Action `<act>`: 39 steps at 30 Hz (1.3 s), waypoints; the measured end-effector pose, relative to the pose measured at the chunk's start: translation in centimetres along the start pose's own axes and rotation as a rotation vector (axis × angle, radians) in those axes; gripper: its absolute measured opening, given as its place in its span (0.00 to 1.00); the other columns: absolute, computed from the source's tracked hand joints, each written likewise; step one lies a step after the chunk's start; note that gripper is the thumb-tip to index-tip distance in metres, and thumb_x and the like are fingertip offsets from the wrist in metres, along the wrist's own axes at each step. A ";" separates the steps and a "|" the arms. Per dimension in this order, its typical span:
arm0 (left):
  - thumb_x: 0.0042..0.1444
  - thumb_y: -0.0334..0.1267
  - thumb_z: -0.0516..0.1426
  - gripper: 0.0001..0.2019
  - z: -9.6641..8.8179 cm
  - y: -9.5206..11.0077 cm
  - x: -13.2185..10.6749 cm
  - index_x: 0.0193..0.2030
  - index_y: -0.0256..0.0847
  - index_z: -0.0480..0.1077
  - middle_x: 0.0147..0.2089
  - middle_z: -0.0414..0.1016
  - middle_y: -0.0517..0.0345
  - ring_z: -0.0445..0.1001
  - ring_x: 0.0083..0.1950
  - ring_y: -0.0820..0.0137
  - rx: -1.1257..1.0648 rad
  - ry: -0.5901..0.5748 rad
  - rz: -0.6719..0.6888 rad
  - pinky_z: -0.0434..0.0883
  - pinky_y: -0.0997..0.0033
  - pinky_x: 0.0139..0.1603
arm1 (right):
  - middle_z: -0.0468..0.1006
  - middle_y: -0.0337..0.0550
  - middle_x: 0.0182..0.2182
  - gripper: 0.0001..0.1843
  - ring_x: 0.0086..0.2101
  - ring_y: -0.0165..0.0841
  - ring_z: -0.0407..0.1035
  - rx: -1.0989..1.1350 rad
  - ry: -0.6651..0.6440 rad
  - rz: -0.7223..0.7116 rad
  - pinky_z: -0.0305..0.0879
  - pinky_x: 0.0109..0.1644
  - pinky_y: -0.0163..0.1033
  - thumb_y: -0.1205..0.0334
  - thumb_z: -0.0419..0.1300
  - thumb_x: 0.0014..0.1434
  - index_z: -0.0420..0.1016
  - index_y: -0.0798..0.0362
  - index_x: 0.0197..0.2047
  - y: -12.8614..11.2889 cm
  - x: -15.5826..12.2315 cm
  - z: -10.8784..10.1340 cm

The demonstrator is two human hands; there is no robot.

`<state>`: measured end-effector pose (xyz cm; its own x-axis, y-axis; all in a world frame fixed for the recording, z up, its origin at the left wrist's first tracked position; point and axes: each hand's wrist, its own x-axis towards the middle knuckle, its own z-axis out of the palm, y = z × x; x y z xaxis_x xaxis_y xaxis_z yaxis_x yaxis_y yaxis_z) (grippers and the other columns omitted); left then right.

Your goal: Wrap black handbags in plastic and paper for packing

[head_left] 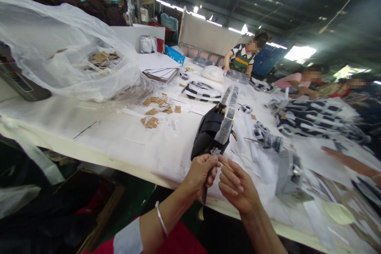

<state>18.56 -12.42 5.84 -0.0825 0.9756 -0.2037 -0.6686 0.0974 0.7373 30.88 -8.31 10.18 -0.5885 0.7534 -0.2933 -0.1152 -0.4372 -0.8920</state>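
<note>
at the far left a clear plastic bag [59, 51] slumps on the white-covered desk [89, 143], with brown card scraps inside it, and more brown card scraps [151, 111] lie loose on the desk just to its right. a stack of white sheets [159, 67] sits further back. nearer, the left hand [202, 174], a silver bangle [160, 218] on its wrist, is clamped on the lower end of a black padded piece [208, 131], which lies tilted on the desk near its front edge, with a strip of clear film [226, 117] running up from it. the right hand [238, 186] is close beside the left, its fingers [229, 178] curled and open and holding nothing. the step in hand seems to be fingering that lower end, where a small grey tab [216, 151] shows. further right lie black-and-white printed pieces [315, 117], and a co-worker's hand [348, 162] reaches in at the edge.
</note>
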 end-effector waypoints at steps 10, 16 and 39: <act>0.60 0.48 0.55 0.13 0.0 -0.4 -0.5 0.34 0.40 0.69 0.19 0.65 0.67 0.59 0.14 0.79 0.393 0.085 0.186 0.56 0.80 0.15 | 0.76 0.37 0.21 0.19 0.22 0.34 0.69 -1.425 0.244 -0.532 0.59 0.29 0.37 0.51 0.58 0.60 0.78 0.44 0.53 -4.3 -0.3 1.8; 0.62 0.45 0.54 0.12 -0.4 -0.8 -0.6 0.36 0.41 0.73 0.20 0.66 0.66 0.62 0.17 0.78 0.527 0.157 0.291 0.58 0.79 0.18 | 0.82 0.39 0.27 0.10 0.27 0.36 0.73 -1.879 0.025 -0.514 0.49 0.28 0.37 0.60 0.57 0.62 0.79 0.43 0.43 -5.1 1.4 3.1; 0.60 0.52 0.54 0.16 -0.9 -0.5 -0.3 0.33 0.40 0.63 0.22 0.69 0.66 0.64 0.16 0.79 0.371 -0.038 0.153 0.61 0.81 0.16 | 0.69 0.35 0.15 0.22 0.15 0.26 0.58 -0.747 0.327 -0.151 0.52 0.17 0.32 0.40 0.64 0.53 0.74 0.52 0.28 -0.5 1.1 -0.4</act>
<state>18.28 -12.94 4.99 -0.1286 0.9902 -0.0550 -0.3383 0.0083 0.9410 30.58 -7.04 10.21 -0.3334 0.9332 -0.1341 0.4557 0.0350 -0.8895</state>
